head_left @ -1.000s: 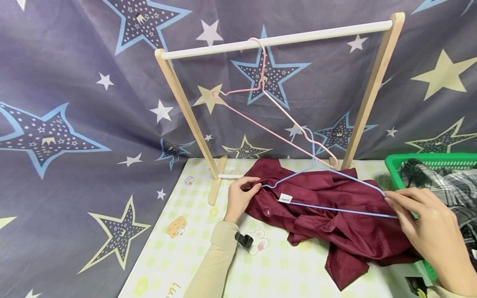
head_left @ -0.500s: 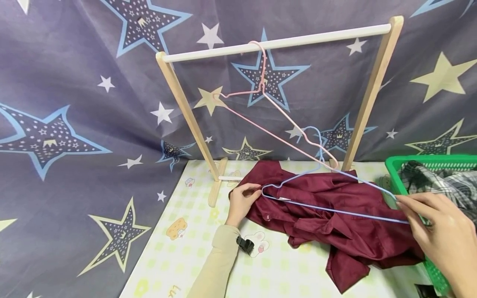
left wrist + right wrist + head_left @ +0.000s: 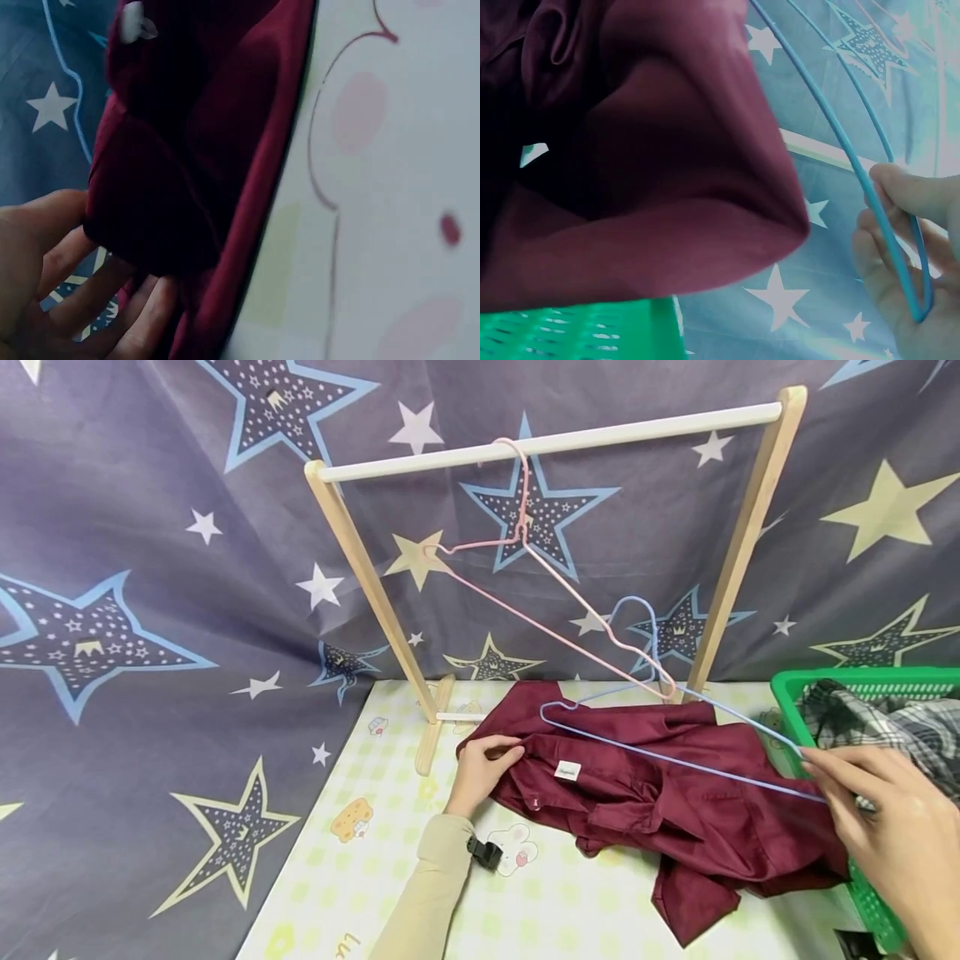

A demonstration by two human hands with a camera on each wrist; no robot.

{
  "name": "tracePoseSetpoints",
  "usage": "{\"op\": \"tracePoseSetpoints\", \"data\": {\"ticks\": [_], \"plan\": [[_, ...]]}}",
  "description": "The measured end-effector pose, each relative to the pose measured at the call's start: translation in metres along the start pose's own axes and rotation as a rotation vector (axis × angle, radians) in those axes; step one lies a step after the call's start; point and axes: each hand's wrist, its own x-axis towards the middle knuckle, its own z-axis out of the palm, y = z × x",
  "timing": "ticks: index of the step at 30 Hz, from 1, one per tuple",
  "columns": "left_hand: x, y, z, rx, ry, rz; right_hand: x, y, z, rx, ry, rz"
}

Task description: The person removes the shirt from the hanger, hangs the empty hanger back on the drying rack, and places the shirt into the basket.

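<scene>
star-printed grey-blue cloth hangs behind a table covered in a pale checked mat with small cartoon prints.

on that mat the left hand grips the near left edge of a maroon shirt, thumb and fingers curled round a fold of the fabric; the left wrist view shows the fingers tucked under the dark red cloth. a beige sleeve runs back from that hand, with a small black clip at the wrist.

the right hand pinches the right end of a light blue wire hanger, thumb and fingers closed on the wire; in the right wrist view the bent corner of the hanger sits inside the curled fingers. the hanger lies tilted above the shirt, its left end raised off the collar area, its hook up near the lower end of a pink hanger. whether the two hangers touch cannot be told.

the shirt lies crumpled across the middle of the mat, a white label showing near the collar, one flap trailing toward the near edge.

behind it stands a small wooden rack with a white crossbar; the pink hanger hangs from that bar, swung askew. at the right edge a green plastic basket holds plaid cloth, just beside the right hand.
</scene>
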Motion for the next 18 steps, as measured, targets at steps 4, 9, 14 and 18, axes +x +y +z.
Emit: {"op": "tracePoseSetpoints", "data": {"ticks": [4, 9, 14, 18], "plan": [[0.002, 0.004, -0.009, -0.003, 0.013, 0.005, -0.002, 0.001, 0.004, 0.011, -0.005, 0.012], [0.011, 0.012, -0.031, -0.069, 0.148, 0.024, -0.002, 0.000, 0.005, 0.015, 0.001, 0.015], [0.026, 0.021, -0.067, -0.152, 0.402, 0.026, -0.002, 0.001, 0.005, 0.001, 0.000, 0.013], [0.035, 0.029, -0.093, -0.231, 0.604, 0.084, -0.002, 0.001, 0.005, -0.004, -0.009, 0.018]]}}
